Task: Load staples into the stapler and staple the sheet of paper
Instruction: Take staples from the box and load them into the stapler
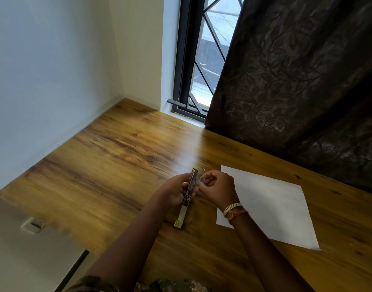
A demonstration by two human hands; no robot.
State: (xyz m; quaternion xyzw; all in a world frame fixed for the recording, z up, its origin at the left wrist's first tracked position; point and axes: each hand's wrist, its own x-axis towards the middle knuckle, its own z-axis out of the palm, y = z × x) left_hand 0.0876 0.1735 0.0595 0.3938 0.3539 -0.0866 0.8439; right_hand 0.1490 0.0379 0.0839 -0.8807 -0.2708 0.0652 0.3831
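Wooden counter (109, 157): left hand (173, 192) grips opened stapler (188, 197), right hand (217, 188) pinches staples; paper (271, 205) lower right, unstapled.

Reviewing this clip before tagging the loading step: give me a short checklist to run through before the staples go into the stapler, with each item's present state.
1. Stapler swung open, both ends apart: ok.
2. Left hand grips the stapler at its middle: ok.
3. Right hand pinches a staple strip: cannot tell, the fingertips are blurred.
4. Staple channel empty and facing up: cannot tell.
5. Sheet of paper lies flat on the table, right of the hands: ok.
6. Loose staples beyond the stapler: ok.
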